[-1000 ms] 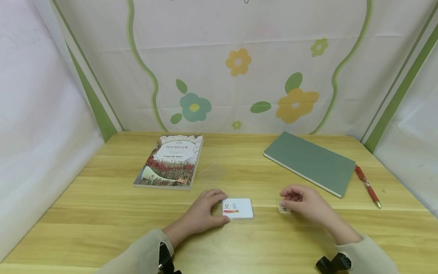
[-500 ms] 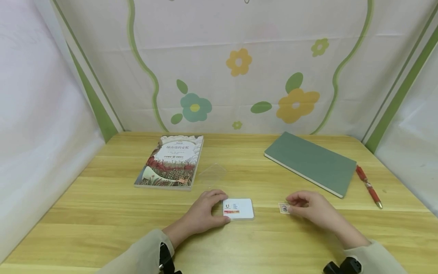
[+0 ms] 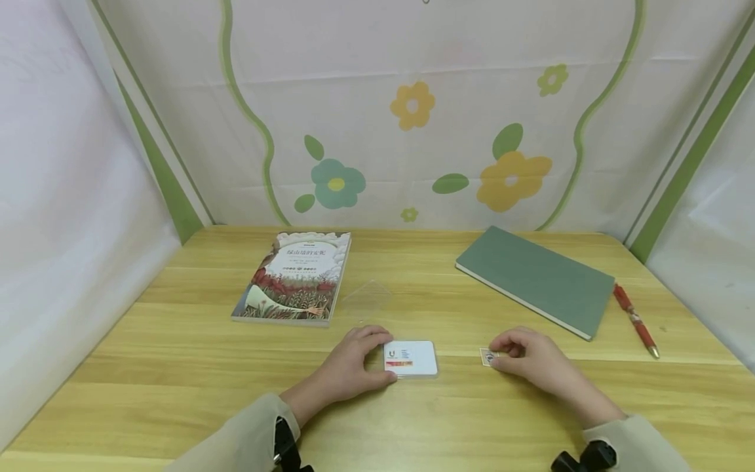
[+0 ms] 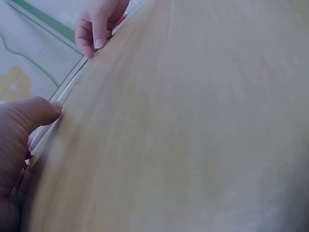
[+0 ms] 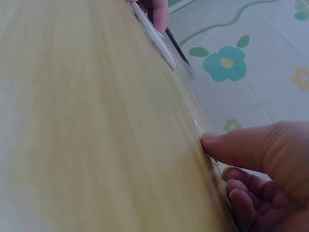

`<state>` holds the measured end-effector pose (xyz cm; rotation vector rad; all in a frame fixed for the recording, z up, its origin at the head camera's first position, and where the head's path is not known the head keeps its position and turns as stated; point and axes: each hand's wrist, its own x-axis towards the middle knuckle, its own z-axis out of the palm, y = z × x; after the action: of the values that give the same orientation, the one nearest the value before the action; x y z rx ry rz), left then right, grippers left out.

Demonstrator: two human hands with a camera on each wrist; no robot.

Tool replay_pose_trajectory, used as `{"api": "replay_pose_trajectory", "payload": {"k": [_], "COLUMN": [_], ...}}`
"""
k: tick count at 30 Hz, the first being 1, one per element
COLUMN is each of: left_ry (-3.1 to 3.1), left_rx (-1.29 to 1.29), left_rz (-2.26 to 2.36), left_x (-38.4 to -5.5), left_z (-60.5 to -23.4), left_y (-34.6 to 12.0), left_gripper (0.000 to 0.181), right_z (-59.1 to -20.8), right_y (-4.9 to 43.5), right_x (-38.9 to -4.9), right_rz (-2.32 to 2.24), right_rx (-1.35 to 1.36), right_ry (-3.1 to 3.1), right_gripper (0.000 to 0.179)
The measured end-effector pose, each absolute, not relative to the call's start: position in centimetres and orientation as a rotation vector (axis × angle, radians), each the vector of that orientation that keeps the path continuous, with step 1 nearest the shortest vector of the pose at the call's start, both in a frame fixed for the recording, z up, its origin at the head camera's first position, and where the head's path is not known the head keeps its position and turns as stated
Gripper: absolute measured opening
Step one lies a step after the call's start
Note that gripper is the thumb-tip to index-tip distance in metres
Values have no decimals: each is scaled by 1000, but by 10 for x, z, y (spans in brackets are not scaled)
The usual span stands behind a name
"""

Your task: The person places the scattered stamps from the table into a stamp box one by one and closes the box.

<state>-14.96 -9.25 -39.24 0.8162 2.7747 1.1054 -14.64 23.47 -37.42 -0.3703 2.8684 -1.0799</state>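
Observation:
My left hand (image 3: 348, 368) grips the left end of a flat clear plastic case (image 3: 421, 360), thumb at the near edge and fingers at the far edge. A white card with a "U" logo and a red strip shows in the case, which lies on the table. To its right, my right hand (image 3: 533, 359) pinches the right edge of a small square stamp-like card (image 3: 486, 357) with a pale border and a dark picture. In the right wrist view my thumb lies on this stamp-like card (image 5: 197, 129), with the other fingers curled beside it.
An illustrated paperback (image 3: 295, 278) lies at the back left of the wooden table (image 3: 448, 419), with a thin clear plastic sheet (image 3: 367, 298) beside it. A green notebook (image 3: 533, 280) and a red pen (image 3: 636, 321) lie at the back right. Flowered white cloth (image 3: 377, 78) hangs behind.
My right hand first drew back to the right, uncovering more of the stamp-like card, then came slightly left onto its right edge. The left hand and the case have stayed in place.

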Motion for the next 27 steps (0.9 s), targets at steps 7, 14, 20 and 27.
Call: {"api": "replay_pose_trajectory", "payload": {"k": [7, 14, 20, 27], "left_ry": [2783, 2779, 2777, 2780], "left_rx": [824, 816, 818, 818], "left_rz": [1105, 1106, 1109, 1105], "left_x": [-150, -150, -151, -151], "left_z": [-393, -393, -393, -393], "left_y": [-93, -93, -93, -93], "left_gripper": [58, 58, 58, 58], "right_z": [-375, -374, -373, -372], "right_y": [234, 232, 230, 226], "right_x": [-146, -145, -145, -144], "right_rz": [-1098, -1113, -1104, -1138], "right_rx": [-347, -329, -316, -317], "right_ry": [2859, 2852, 2871, 2875], "right_gripper": [19, 20, 21, 20]}}
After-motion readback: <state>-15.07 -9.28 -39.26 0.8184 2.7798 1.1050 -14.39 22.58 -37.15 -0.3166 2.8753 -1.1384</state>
